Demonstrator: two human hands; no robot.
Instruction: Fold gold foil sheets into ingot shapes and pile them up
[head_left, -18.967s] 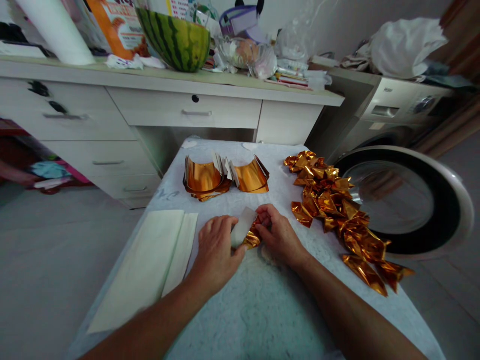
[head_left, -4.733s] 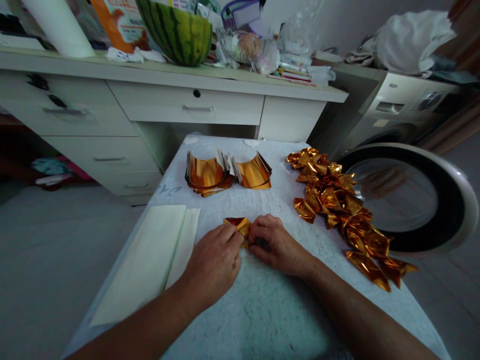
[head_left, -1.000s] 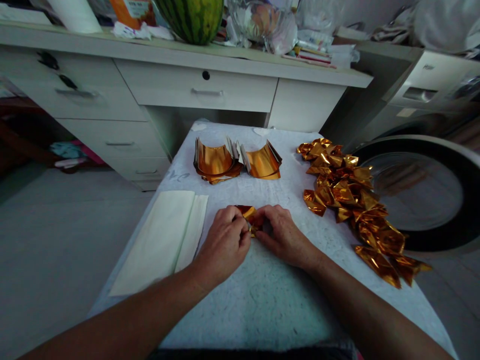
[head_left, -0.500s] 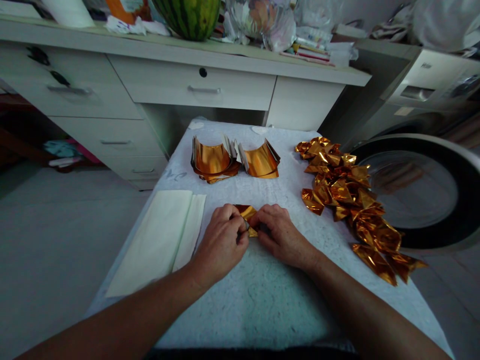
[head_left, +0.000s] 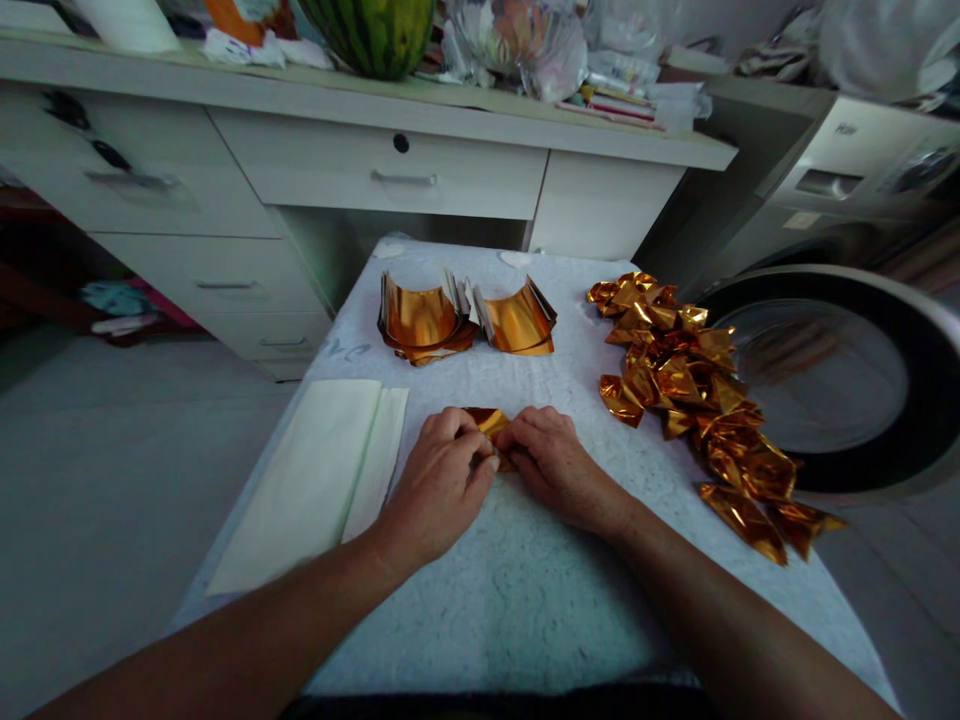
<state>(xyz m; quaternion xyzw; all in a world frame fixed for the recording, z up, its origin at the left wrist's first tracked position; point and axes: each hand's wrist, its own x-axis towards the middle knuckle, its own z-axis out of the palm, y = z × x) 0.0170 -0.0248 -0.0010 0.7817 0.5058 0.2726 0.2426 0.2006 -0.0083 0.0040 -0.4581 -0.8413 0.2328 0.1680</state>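
Note:
A small piece of gold foil paper (head_left: 490, 422) lies on the cloth-covered table between my hands. My left hand (head_left: 442, 480) pinches its left side, fingers curled. On the right side, my right hand (head_left: 559, 465) grips the foil with bent fingers; its fingertips nearly meet those of the left. Two curved stacks of gold sheets, the left one (head_left: 421, 318) and the right one (head_left: 517, 320), stand behind my hands. A heap of folded gold foil pieces (head_left: 679, 380) runs along the table's right side. Pale folded paper (head_left: 307, 475) lies to the left.
Behind the table (head_left: 555, 600) is a white counter with drawers (head_left: 390, 160), bearing a watermelon (head_left: 371, 35) and plastic bags. A washing machine with its round door (head_left: 825, 370) open stands close to the table's right edge.
My left thumb has shifted and now lies straighter against the foil. Both hands stay at nearly the same spot, and the whole view has moved slightly.

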